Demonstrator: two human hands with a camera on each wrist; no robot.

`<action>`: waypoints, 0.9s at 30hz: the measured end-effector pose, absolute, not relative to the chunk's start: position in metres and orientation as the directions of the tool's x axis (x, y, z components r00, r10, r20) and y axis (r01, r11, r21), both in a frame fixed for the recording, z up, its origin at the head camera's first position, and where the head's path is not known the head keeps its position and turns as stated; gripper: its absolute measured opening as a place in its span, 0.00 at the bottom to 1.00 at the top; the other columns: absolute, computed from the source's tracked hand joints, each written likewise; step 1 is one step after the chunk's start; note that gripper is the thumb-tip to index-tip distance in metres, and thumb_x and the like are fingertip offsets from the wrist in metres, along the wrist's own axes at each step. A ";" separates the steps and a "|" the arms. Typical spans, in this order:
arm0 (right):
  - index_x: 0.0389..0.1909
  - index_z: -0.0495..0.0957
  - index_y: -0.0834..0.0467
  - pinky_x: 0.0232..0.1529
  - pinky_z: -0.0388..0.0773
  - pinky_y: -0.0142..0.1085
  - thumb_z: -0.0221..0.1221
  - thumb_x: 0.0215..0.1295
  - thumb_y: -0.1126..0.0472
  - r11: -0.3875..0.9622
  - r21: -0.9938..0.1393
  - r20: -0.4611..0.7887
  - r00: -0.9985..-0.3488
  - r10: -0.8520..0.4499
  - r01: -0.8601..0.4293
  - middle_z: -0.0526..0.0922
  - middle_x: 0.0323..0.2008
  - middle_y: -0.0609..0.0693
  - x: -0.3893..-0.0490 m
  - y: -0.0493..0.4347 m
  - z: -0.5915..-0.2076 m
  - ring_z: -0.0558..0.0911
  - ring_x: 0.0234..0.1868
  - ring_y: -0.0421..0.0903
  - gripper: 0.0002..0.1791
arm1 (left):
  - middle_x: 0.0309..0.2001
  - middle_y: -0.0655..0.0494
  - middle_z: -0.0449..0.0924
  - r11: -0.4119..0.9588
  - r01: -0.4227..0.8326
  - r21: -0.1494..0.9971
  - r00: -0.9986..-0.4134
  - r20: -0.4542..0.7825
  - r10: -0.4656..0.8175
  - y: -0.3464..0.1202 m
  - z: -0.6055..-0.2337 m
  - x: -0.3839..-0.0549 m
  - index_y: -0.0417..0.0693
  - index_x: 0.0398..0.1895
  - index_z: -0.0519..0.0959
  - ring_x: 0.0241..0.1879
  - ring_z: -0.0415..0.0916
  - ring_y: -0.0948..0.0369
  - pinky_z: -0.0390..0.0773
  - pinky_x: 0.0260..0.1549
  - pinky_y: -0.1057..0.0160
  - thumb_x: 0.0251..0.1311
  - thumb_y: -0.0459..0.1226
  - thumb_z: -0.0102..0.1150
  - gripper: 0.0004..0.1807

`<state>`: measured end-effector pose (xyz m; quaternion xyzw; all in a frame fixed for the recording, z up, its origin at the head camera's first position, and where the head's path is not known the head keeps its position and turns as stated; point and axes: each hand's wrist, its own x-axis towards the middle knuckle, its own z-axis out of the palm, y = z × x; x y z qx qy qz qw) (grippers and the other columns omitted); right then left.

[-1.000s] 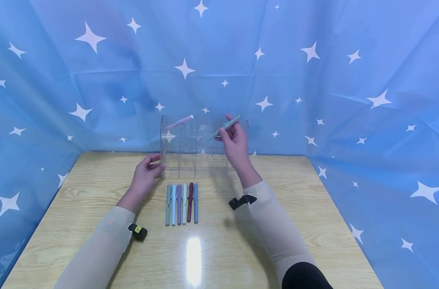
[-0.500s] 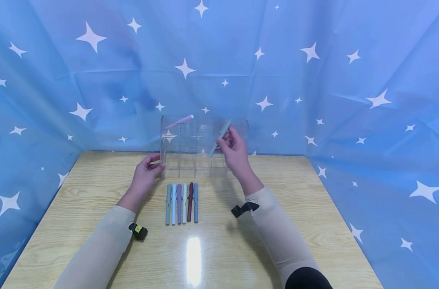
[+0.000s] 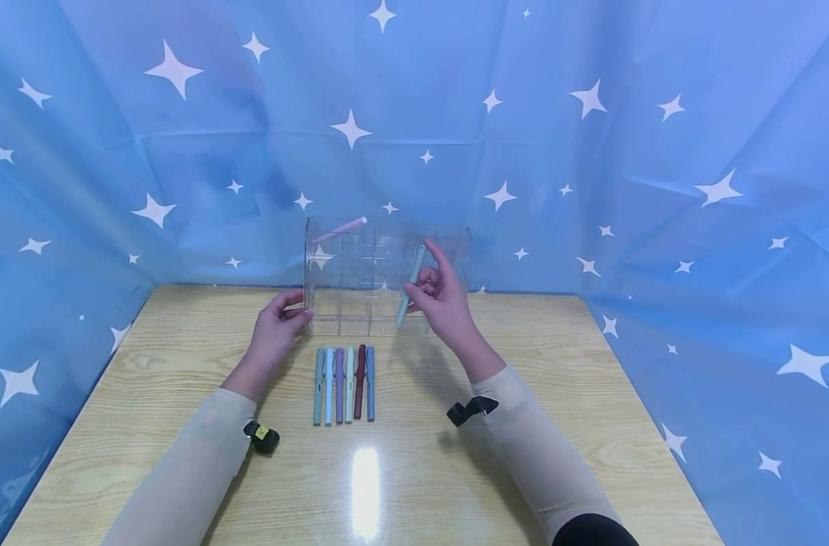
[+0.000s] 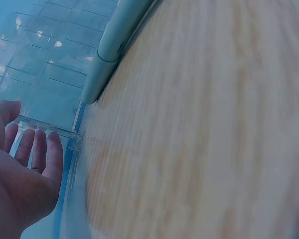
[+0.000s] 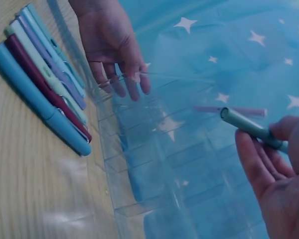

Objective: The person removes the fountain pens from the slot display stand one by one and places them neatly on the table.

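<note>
A clear plastic organizer (image 3: 355, 326) with several compartments stands upright at the back of the table. My left hand (image 3: 277, 322) holds its lower left edge; in the left wrist view the thumb and fingers (image 4: 39, 149) lie on either side of that edge. In front of the organizer's right half, my right hand (image 3: 444, 299) pinches a light green pen (image 3: 412, 284), tilted with its lower end toward the left. The index finger stretches up by the pen's top. A pale pink pen (image 3: 342, 229) leans in the organizer's top left compartment.
Several capped pens lie side by side in front of the organizer, among them a dark red pen (image 3: 359, 383), a purple pen (image 3: 339, 387) and a blue pen (image 3: 370, 384). A blue star-patterned cloth (image 3: 414, 98) hangs behind the wooden table (image 3: 523, 455).
My right hand has come down and turned the green pen from a flat slant to a steeper one, lower before the organizer. The left hand stays in place.
</note>
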<state>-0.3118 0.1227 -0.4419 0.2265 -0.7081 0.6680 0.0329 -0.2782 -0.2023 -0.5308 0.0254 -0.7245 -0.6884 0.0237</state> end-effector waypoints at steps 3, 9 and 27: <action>0.88 0.58 0.36 0.42 0.94 0.49 0.67 0.77 0.71 0.001 -0.940 0.327 -0.899 -0.291 -0.342 0.77 0.41 0.54 -0.309 0.124 -0.443 0.83 0.38 0.47 0.48 | 0.77 0.42 0.72 0.054 -0.002 0.999 -0.998 0.002 -0.070 -0.202 -0.531 -0.278 0.43 0.79 0.73 0.67 0.76 0.51 0.86 0.62 0.56 0.80 0.34 0.65 0.27; 0.88 0.59 0.38 0.41 0.94 0.50 0.67 0.76 0.71 0.018 -0.956 0.274 -0.908 -0.316 -0.294 0.77 0.42 0.54 -0.302 0.127 -0.449 0.83 0.38 0.47 0.48 | 0.77 0.42 0.72 0.056 0.000 0.998 -0.997 0.004 -0.076 -0.203 -0.532 -0.279 0.42 0.78 0.73 0.68 0.75 0.50 0.86 0.61 0.58 0.80 0.34 0.65 0.27; 0.88 0.59 0.41 0.41 0.94 0.51 0.69 0.73 0.71 0.248 -0.949 0.079 -0.909 -0.409 -0.194 0.79 0.45 0.58 -0.272 0.121 -0.474 0.85 0.38 0.53 0.49 | 0.78 0.43 0.71 0.051 -0.021 0.998 -0.997 -0.017 -0.074 -0.203 -0.532 -0.279 0.43 0.79 0.73 0.71 0.73 0.47 0.84 0.66 0.51 0.81 0.34 0.64 0.28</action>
